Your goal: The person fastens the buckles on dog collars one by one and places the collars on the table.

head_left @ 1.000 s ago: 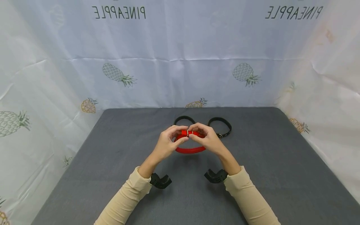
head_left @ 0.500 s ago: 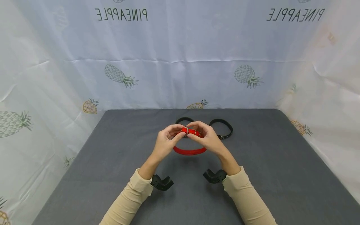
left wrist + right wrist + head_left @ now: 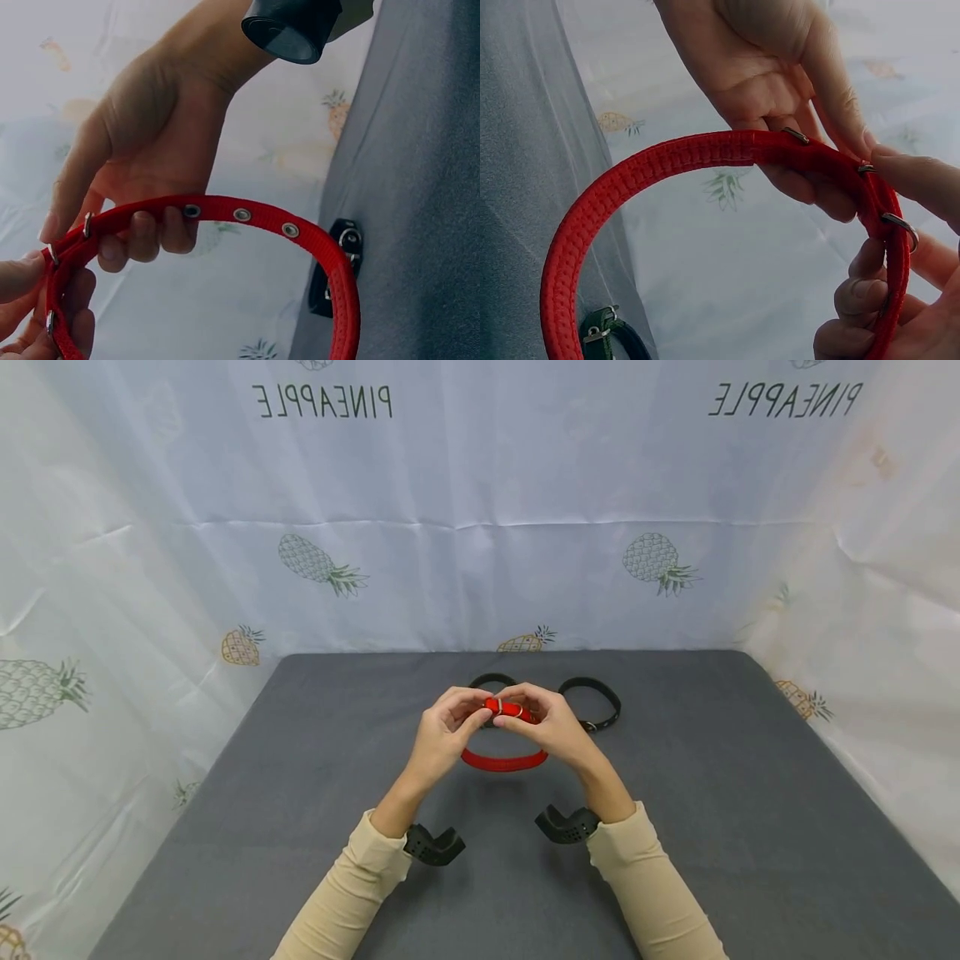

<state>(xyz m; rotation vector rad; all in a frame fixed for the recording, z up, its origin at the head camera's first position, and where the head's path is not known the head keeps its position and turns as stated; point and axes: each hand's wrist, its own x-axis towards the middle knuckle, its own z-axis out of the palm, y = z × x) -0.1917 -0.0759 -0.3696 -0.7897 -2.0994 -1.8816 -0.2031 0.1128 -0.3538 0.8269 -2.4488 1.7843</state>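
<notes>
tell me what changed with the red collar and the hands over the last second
Very little. Both hands keep pinching the red collar at its buckle end, and have lifted it slightly up and away from the person. The two black collars behind stay on the grey table.

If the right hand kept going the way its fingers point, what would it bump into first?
Probably the left hand. The right hand points leftward and slightly away, pinching the red collar at its buckle, and both hands' fingertips nearly meet there. Beyond them lies a black collar on the table, though depth is unclear.
</notes>
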